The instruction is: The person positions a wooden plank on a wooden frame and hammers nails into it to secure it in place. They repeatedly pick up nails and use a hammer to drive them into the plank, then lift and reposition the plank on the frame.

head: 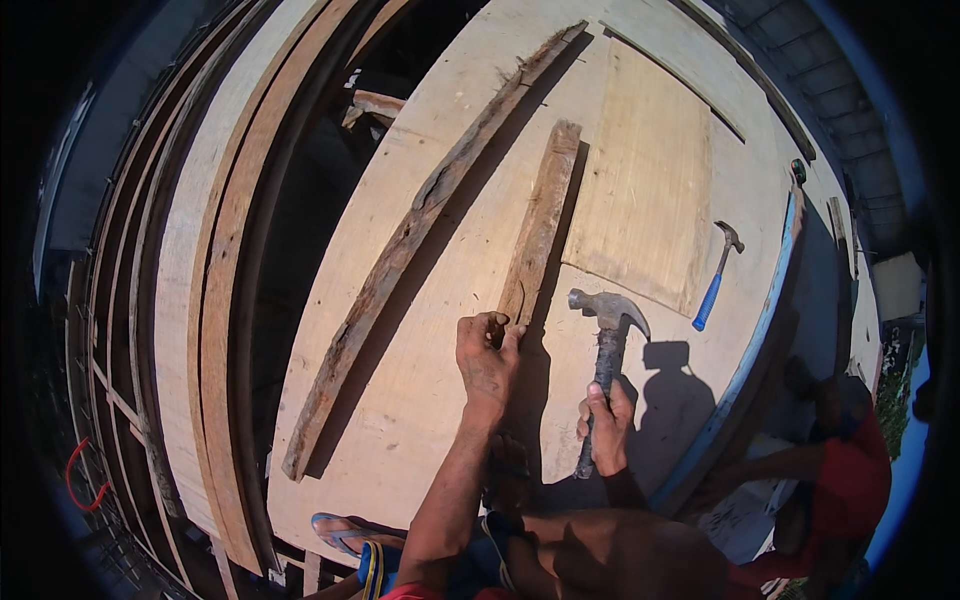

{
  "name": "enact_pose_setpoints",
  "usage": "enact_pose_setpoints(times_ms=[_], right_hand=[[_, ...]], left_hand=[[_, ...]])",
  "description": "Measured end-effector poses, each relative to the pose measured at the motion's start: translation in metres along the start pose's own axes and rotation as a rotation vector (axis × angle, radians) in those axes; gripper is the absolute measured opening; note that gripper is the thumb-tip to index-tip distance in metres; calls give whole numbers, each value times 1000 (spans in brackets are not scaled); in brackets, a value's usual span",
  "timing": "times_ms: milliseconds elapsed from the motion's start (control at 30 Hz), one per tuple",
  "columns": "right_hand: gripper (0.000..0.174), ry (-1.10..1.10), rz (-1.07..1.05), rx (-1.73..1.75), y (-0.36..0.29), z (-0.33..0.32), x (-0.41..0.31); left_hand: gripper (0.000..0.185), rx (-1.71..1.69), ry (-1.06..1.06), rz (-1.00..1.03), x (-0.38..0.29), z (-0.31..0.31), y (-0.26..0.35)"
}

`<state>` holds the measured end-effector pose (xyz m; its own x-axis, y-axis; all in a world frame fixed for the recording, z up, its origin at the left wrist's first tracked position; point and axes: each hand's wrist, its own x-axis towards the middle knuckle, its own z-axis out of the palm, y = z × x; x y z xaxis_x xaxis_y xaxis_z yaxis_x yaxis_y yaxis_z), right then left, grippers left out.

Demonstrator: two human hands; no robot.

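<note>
A claw hammer with a dark, wrapped handle (609, 352) is gripped in my right hand (606, 424), its head pointing away from me. My left hand (487, 360) rests at the near end of a short, rough wooden batten (545, 202), with thumb and fingertips around what looks like a thin, bent nail (521, 302). Left of it, a longer weathered wooden beam (420, 232) lies slantwise. Both pieces lie on a pale plywood sheet (420, 420). A smaller plywood panel (645, 180) lies to the right of the batten, and beyond it a blue-handled claw hammer (718, 277).
Long timber beams (240, 225) run along the left, beside a dark gap. A blue-edged board (757, 360) curves down the right side. Another person in red (851, 472) crouches at the lower right. My sandaled foot (352, 534) is at the bottom edge.
</note>
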<state>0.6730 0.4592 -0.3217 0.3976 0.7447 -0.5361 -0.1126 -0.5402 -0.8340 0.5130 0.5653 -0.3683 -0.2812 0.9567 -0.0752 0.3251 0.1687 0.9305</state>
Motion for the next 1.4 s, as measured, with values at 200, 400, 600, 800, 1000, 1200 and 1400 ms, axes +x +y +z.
enact_pose_setpoints(times_ms=[200, 400, 600, 800, 1000, 1200, 1400], right_hand=[[22, 17, 28, 27, 1, 1, 0], [23, 46, 7, 25, -1, 5, -3], [39, 108, -606, -448, -43, -16, -9], [47, -34, -760, 10, -84, -24, -15], [42, -41, -593, -18, -56, -15, -6], [35, -56, -368, 70, -20, -20, -3], [41, -10, -411, -6, -31, -15, -3]], left_hand=[[15, -44, -176, 27, 12, -15, -3], [11, -39, -134, 53, 12, -13, -2], [11, 130, -64, 144, 0, -5, -8], [11, 60, 48, 176, -3, 2, -12], [22, -37, 214, 178, -12, 14, -11], [30, -65, 238, 113, -18, 20, -12], [42, 87, 302, 180, -20, 29, -6]])
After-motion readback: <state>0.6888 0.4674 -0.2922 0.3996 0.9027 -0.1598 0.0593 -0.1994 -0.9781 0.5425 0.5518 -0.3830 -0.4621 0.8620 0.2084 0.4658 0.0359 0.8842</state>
